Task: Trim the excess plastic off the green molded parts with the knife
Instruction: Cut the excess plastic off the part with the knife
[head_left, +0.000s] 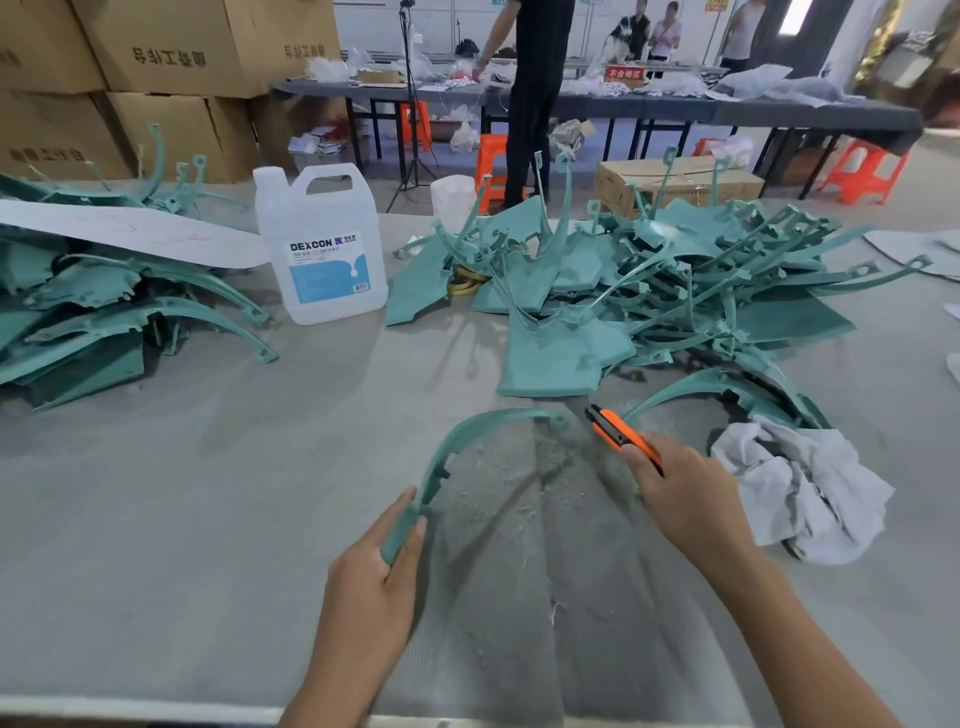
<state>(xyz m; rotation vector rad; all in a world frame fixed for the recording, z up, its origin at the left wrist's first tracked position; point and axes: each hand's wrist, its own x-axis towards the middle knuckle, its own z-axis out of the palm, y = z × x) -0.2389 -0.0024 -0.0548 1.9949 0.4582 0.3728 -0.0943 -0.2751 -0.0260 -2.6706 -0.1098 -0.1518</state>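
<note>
- The left hand (379, 571) grasps the near end of a curved green part (498, 413), with the thumb laid along one face and the fingers wrapped behind it.
- From that grip the part rises away from the person, then bows over to its right. Its long axis is an arc, and its free far end finishes close to the knife (618, 436).
- The right hand (685, 499) is closed round the orange knife handle, index finger along the top. The dark tip points up and left towards the part's far end.
- The tip sits just beside that end. Whether it touches the plastic, or how far the blade is out, cannot be told.
- The coming cut likely turns on this: the left hand anchors the near end, the right hand is nearer the free end, and the blade has to meet an edge of the arc there.
- Pale shavings (540, 467) lie on the table (208, 493) inside the part's curve.
- A crumpled grey rag (800, 493) lies to the right of the part, beyond the knife hand.
- A big heap of green parts (649, 280) sits behind the part, and a second heap (104, 312) lies far to its left.
- A white jug (324, 249) stands behind and left of the part, between the heaps.
</note>
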